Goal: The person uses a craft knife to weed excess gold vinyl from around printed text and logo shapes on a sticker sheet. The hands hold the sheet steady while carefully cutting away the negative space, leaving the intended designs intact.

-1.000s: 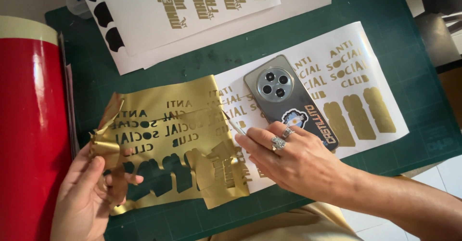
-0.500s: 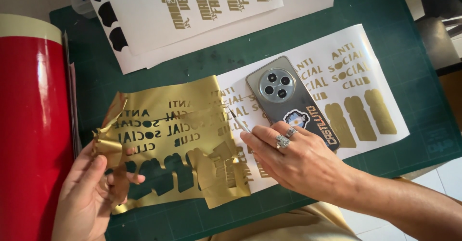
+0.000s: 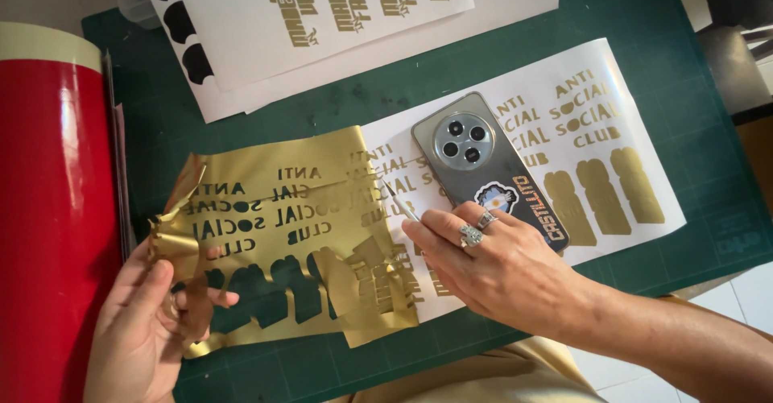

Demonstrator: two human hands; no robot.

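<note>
My left hand point(image 3: 149, 322) grips the crumpled left edge of a gold vinyl sheet point(image 3: 282, 234) with cut-out letter holes, peeled back from a white backing sheet point(image 3: 628, 121) that keeps gold letters and bar shapes. My right hand point(image 3: 491, 262), wearing rings, presses on the backing and holds a thin pointed weeding tool point(image 3: 403, 203) whose tip touches the gold vinyl at the peel line. A grey phone point(image 3: 483, 165) with a round camera cluster and stickers lies face down on the backing, just above my right hand.
A green cutting mat point(image 3: 684, 24) covers the table. A red vinyl roll point(image 3: 48, 210) lies along the left edge. More white sheets with gold lettering point(image 3: 362, 8) and black shapes point(image 3: 173, 24) lie at the top. The table edge runs at the lower right.
The view has shifted slightly. My right hand has edged a little to the right along the peel line; my left hand keeps its grip on the gold sheet.
</note>
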